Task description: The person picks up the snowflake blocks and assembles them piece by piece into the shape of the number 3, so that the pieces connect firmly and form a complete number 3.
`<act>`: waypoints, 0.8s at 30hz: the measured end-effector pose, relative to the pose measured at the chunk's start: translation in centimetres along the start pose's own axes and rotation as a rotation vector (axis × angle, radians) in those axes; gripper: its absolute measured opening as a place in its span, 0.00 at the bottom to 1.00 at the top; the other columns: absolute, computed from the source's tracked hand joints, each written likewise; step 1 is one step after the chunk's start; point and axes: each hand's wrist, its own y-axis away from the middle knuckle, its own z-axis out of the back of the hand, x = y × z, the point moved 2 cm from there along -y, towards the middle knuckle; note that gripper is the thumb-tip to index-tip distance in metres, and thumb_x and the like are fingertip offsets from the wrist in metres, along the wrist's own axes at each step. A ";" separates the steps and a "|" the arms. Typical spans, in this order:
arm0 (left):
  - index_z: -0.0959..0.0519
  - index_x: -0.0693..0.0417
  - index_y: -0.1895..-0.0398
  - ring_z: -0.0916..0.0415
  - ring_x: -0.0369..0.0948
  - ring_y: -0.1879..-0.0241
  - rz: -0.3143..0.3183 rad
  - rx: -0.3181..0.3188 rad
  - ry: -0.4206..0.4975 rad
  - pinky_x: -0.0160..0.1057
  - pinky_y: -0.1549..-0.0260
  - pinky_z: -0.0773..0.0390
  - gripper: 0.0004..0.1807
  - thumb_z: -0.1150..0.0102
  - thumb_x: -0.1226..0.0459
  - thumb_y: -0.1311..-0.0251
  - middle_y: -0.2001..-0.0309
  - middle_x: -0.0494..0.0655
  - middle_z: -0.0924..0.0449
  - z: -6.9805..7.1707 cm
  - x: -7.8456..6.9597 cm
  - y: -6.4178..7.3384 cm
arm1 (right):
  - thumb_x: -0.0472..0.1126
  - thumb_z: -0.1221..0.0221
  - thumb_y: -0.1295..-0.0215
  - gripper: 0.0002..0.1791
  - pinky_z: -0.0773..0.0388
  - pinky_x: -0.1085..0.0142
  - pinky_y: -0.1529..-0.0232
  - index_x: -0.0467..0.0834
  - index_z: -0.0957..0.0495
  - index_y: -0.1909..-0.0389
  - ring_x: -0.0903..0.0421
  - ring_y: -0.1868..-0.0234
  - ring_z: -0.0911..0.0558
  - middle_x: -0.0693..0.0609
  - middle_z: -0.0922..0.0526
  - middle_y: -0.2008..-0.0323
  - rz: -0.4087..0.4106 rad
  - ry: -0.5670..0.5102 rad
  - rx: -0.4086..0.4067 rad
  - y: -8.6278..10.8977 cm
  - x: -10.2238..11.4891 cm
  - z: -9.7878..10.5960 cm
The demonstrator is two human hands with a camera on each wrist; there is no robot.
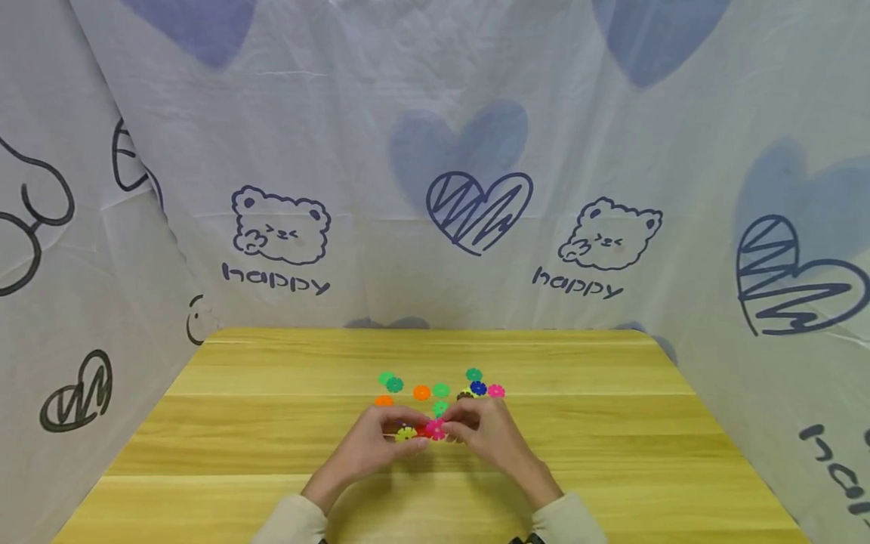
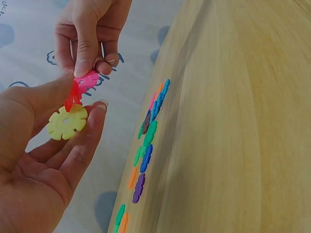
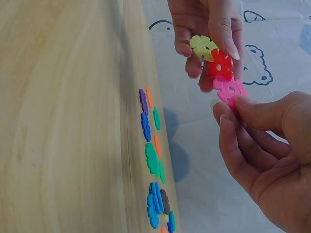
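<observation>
Three flower-shaped plastic discs are linked in a short chain: a yellow disc [image 2: 67,123], a red disc [image 3: 221,64] and a pink disc [image 3: 231,90]. My left hand [image 1: 370,444] grips the chain around the red disc between thumb and fingers, the yellow one lying beside its fingers. At the other end, my right hand [image 1: 496,438] pinches the rim of the pink disc between thumb and index finger. Both hands are close together above the wooden table, and the red disc is partly covered by the left fingers in the head view.
Loose flower discs lie flat behind the hands on the table [image 1: 272,438]. Among them are orange [image 1: 422,392], green [image 1: 441,390], dark blue [image 1: 479,388] and pink [image 1: 497,391] discs. A printed white curtain [image 1: 381,249] hangs behind the table and along its sides.
</observation>
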 end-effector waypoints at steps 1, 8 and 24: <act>0.13 0.49 0.47 0.16 0.45 0.46 -0.002 -0.001 0.002 0.30 0.50 0.18 0.15 0.29 0.58 0.36 0.49 0.48 0.12 0.0 0.0 0.0 | 0.31 0.33 0.34 0.02 0.16 0.72 0.70 0.40 0.12 0.64 0.52 0.71 0.12 0.47 0.11 0.70 -0.005 0.000 0.000 0.0 0.0 0.0; 0.15 0.51 0.43 0.16 0.47 0.45 -0.019 -0.005 0.054 0.29 0.51 0.18 0.17 0.31 0.62 0.35 0.47 0.51 0.12 0.0 0.0 0.0 | 0.35 0.34 0.31 0.04 0.17 0.72 0.69 0.40 0.12 0.61 0.50 0.70 0.12 0.46 0.11 0.68 -0.044 0.006 0.016 0.0 -0.5 0.2; 0.12 0.47 0.49 0.35 0.31 0.74 0.007 -0.051 -0.022 0.26 0.76 0.39 0.13 0.29 0.64 0.37 0.52 0.49 0.10 0.2 0.0 0.0 | 0.28 0.32 0.38 0.06 0.13 0.58 0.57 0.40 0.14 0.61 0.50 0.58 0.14 0.46 0.11 0.59 -0.234 0.304 -0.026 0.6 -3.9 1.2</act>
